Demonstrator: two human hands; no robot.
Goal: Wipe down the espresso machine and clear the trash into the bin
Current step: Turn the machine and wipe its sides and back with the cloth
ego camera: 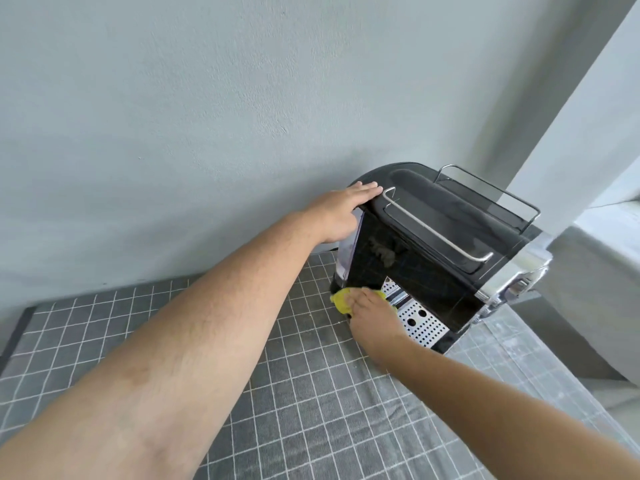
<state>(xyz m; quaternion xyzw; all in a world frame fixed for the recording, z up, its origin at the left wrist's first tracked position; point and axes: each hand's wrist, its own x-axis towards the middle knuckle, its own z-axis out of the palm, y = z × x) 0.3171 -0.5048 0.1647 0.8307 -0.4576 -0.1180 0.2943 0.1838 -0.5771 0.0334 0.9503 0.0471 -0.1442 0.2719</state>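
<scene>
A black espresso machine (433, 244) with chrome trim and a wire rail on top stands at the table's far right, against the wall. My left hand (341, 213) rests flat on its top rear corner, fingers straight. My right hand (374, 315) presses a yellow cloth (341, 299) against the machine's lower side panel, beside the perforated metal drip tray (420, 323). Most of the cloth is hidden under my fingers.
A grey tablecloth with a white grid (277, 393) covers the table. A pale blue-grey wall (242, 98) rises right behind the machine. A white window frame and a grey ledge (595, 265) stand at the right. No bin or trash is in view.
</scene>
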